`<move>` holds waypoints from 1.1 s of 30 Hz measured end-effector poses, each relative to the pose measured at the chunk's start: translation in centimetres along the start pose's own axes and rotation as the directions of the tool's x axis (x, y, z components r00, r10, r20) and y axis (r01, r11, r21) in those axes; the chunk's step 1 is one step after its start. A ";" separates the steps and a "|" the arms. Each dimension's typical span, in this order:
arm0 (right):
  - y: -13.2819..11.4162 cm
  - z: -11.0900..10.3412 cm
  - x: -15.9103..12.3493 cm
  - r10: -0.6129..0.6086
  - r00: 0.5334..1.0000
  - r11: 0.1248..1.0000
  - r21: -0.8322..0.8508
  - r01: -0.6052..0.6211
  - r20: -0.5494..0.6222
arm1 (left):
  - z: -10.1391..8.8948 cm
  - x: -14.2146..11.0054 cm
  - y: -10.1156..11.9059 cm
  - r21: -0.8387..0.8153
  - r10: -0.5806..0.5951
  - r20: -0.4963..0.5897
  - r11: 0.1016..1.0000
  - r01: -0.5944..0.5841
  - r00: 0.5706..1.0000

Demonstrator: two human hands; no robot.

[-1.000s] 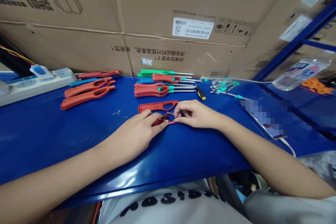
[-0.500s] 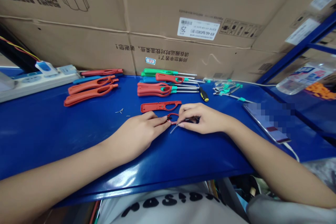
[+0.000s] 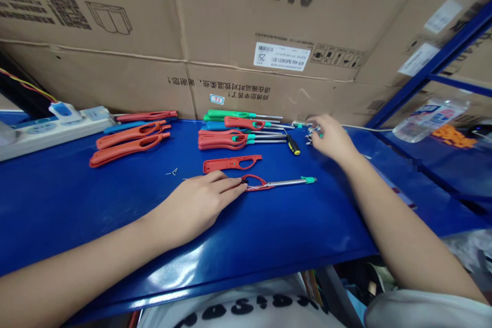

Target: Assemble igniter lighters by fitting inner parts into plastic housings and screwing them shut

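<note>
My left hand lies over the handle end of a red lighter half-shell, fingers pressed down on it and hiding most of that end. From this shell a metal tube points right, with a teal clip near its tip. My right hand is stretched to the back right, fingers curled in at a pile of small metal and teal parts. What its fingertips hold is hidden. Just behind the left hand lies another red half-shell, inner side up.
Assembled lighters in green and red lie at the back, beside a black-yellow screwdriver. Orange-red shells sit left near a power strip. Loose screws lie left. A cardboard box walls the back.
My right hand has left the lighter half-shell and moved back and right to the parts pile, uncovering the metal tube. The left hand stays on the shell. The view has tilted slightly upward.
</note>
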State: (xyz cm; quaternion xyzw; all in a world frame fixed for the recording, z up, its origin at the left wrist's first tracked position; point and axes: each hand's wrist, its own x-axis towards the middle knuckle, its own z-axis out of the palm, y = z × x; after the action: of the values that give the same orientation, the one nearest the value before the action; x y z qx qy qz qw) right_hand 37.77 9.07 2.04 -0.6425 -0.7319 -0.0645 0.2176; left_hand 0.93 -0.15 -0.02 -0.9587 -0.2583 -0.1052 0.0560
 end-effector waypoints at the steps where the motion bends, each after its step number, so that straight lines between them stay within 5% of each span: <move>1: 1.2 0.1 0.3 0.110 0.994 0.993 -0.056 -0.108 0.022 | 0.0 0.0 0.0 -0.003 -0.008 -0.004 1.000 0.008 1.000; 6: 4.5 1.4 0.5 0.302 0.952 0.949 -0.111 -0.296 0.039 | 0.3 0.3 0.1 -0.064 -0.032 -0.049 0.998 0.029 0.998; 13: 5.0 1.9 0.8 0.391 0.916 0.917 -0.118 -0.380 0.087 | 0.4 0.4 0.0 -0.138 -0.042 -0.064 0.990 0.033 0.997; 26: 4.5 0.8 0.9 0.336 0.942 0.937 -0.115 -0.331 0.023 | 0.3 0.3 0.1 -0.140 -0.046 -0.094 0.990 0.032 0.995; 33: 4.2 2.1 1.0 0.261 0.964 0.964 -0.058 -0.258 0.057 | 0.2 0.3 0.3 -0.189 -0.087 -0.084 0.980 0.070 0.993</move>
State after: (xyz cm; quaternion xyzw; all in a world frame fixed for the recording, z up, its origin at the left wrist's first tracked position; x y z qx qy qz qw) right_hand 41.25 11.48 -0.22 -0.7398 -0.6462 -0.0332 0.1845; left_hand 1.34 -0.22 -0.12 -0.9429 -0.2824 -0.1750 -0.0258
